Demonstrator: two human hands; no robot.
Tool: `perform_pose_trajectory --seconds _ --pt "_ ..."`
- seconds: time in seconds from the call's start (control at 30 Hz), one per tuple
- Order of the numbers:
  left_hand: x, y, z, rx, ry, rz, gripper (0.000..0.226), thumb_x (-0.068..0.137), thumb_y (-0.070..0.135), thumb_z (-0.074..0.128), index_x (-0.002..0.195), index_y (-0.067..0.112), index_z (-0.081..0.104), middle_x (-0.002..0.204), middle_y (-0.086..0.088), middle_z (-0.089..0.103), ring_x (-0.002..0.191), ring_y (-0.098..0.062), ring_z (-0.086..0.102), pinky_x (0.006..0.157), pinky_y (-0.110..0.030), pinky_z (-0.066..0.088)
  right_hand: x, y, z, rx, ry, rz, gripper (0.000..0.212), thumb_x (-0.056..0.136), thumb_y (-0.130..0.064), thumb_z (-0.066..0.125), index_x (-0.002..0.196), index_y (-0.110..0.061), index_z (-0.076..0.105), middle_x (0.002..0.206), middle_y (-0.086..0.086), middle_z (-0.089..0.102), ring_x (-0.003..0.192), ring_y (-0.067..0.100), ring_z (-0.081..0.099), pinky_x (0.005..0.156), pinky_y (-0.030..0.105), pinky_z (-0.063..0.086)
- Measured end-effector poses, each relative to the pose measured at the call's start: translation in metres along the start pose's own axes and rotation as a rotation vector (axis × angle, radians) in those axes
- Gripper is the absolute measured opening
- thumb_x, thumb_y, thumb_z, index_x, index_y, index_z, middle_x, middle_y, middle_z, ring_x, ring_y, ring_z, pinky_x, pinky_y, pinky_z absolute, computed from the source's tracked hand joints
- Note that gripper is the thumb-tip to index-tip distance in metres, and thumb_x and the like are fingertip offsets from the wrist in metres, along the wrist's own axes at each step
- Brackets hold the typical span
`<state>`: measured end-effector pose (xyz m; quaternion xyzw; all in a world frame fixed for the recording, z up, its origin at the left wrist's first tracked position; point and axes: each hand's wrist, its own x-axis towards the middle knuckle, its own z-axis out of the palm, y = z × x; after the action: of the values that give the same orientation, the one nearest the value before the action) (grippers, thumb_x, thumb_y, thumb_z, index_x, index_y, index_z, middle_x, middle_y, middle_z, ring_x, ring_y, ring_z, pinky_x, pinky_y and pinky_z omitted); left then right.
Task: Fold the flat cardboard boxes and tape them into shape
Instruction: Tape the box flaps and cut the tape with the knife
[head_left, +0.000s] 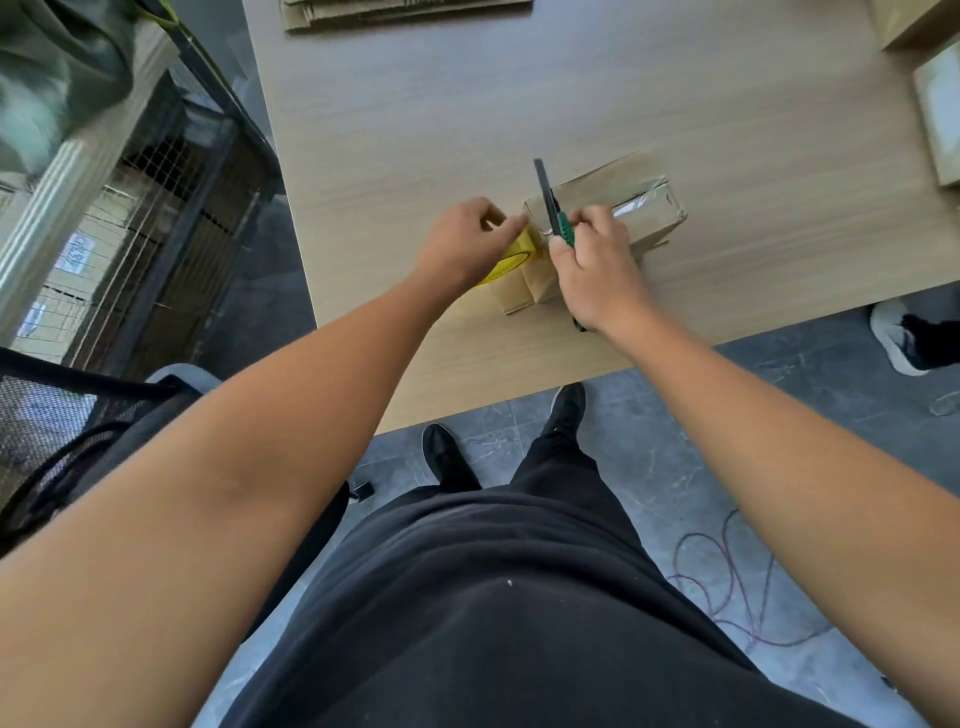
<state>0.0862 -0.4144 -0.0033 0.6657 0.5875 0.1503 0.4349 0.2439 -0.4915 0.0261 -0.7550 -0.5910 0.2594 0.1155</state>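
Observation:
A small folded cardboard box (636, 195) lies on the wooden table (519, 104), with a strip of clear tape along its top seam. My left hand (462, 244) holds a yellow tape roll (511, 257) against the box's near-left end. My right hand (597, 265) grips scissors with green handles (563, 228); the dark blades point away from me across the box's left end, where the tape runs off. One loose flap of the box sticks out toward me, below the roll.
A stack of flat cardboard (405, 13) lies at the table's far edge. More boxes (940, 104) sit at the right edge. A mesh chair (67, 436) and a wire rack (156, 208) stand on the left. Another person's shoe (898, 338) is at the right.

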Motion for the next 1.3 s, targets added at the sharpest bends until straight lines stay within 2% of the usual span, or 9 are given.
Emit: perform_pose_trajectory --seconds 0.17,0.37,0.53,0.77,0.87,0.93,1.03,1.1,1.3 --pt "-0.032 -0.022 -0.009 -0.238 -0.075 0.089 0.031 0.094 0.040 0.065 0.114 0.017 0.060 0.089 -0.013 0.068 0.082 -0.029 0.066 0.074 -0.048 0.055 -0.001 0.007 -0.008 0.009 -0.154 -0.006 0.046 0.106 -0.031 0.041 0.125 0.006 0.061 0.156 0.008 0.034 0.142 0.027 0.035 0.118 0.031 0.024" --pt "-0.026 -0.033 -0.014 0.020 -0.085 -0.012 0.037 0.091 0.045 0.069 0.121 0.024 0.066 0.101 0.007 0.058 0.104 -0.015 0.056 0.082 -0.028 0.040 -0.001 0.005 -0.026 -0.090 -0.368 -0.010 0.048 0.105 -0.038 0.040 0.092 -0.001 0.068 0.165 -0.006 0.015 0.146 0.026 0.029 0.115 0.044 0.030" --pt "-0.022 -0.030 -0.013 -0.023 -0.188 -0.079 0.015 0.090 0.036 0.071 0.097 0.023 0.072 0.095 0.001 0.062 0.105 -0.028 0.064 0.076 -0.027 0.041 -0.001 -0.009 -0.020 -0.361 -0.410 -0.061 0.057 0.108 -0.035 0.032 0.124 0.008 0.065 0.169 0.013 -0.003 0.156 0.029 -0.004 0.125 0.049 0.001" --pt "-0.046 -0.012 -0.016 0.231 -0.100 0.250 0.019 0.094 0.044 0.064 0.095 0.025 0.069 0.113 0.008 0.050 0.093 -0.016 0.058 0.079 -0.034 0.047 -0.004 -0.004 0.000 -0.504 -0.424 -0.036 0.055 0.104 -0.038 0.038 0.132 0.004 0.061 0.165 0.012 -0.029 0.152 0.031 -0.027 0.124 0.052 -0.012" --pt "-0.040 -0.007 -0.036 0.142 0.004 0.282 0.019 0.092 0.038 0.068 0.093 0.020 0.069 0.119 0.001 0.057 0.102 -0.020 0.061 0.090 -0.034 0.048 -0.008 0.011 -0.006 -0.118 -0.328 -0.090 0.042 0.104 -0.034 0.047 0.112 -0.002 0.073 0.170 0.007 -0.007 0.155 0.018 -0.015 0.123 0.042 -0.015" --pt "-0.019 -0.003 -0.051 0.105 0.055 0.240 0.017 0.089 0.037 0.069 0.091 0.020 0.068 0.128 -0.001 0.059 0.114 -0.018 0.060 0.100 -0.030 0.044 -0.015 0.020 -0.011 0.184 -0.231 -0.073 0.039 0.104 -0.030 0.050 0.132 -0.006 0.065 0.170 0.004 0.011 0.150 -0.003 -0.006 0.124 0.034 -0.010" --pt "0.015 0.013 -0.057 0.185 -0.065 0.274 0.021 0.085 0.041 0.072 0.091 0.023 0.063 0.143 0.004 0.055 0.128 -0.015 0.054 0.106 -0.031 0.041 -0.022 0.026 -0.007 0.448 -0.029 -0.009 0.048 0.098 -0.042 0.055 0.139 -0.019 0.057 0.151 0.001 0.049 0.141 -0.001 0.034 0.123 0.041 0.025" --pt "0.029 0.023 -0.047 0.226 -0.225 0.306 0.028 0.084 0.044 0.076 0.092 0.022 0.060 0.148 0.003 0.053 0.132 -0.015 0.052 0.108 -0.034 0.041 -0.023 0.025 0.004 0.426 0.164 -0.038 0.035 0.092 -0.045 0.064 0.115 -0.019 0.062 0.123 -0.003 0.058 0.117 0.016 0.056 0.105 0.043 0.044" --pt "0.030 0.019 0.000 0.115 -0.225 0.229 0.022 0.087 0.033 0.076 0.087 0.022 0.057 0.112 0.000 0.073 0.105 -0.021 0.067 0.093 -0.038 0.052 -0.003 0.046 0.027 0.051 0.437 -0.039 0.048 0.083 -0.045 0.078 0.097 -0.001 0.065 0.134 0.016 0.050 0.125 0.037 0.045 0.108 0.048 0.040"
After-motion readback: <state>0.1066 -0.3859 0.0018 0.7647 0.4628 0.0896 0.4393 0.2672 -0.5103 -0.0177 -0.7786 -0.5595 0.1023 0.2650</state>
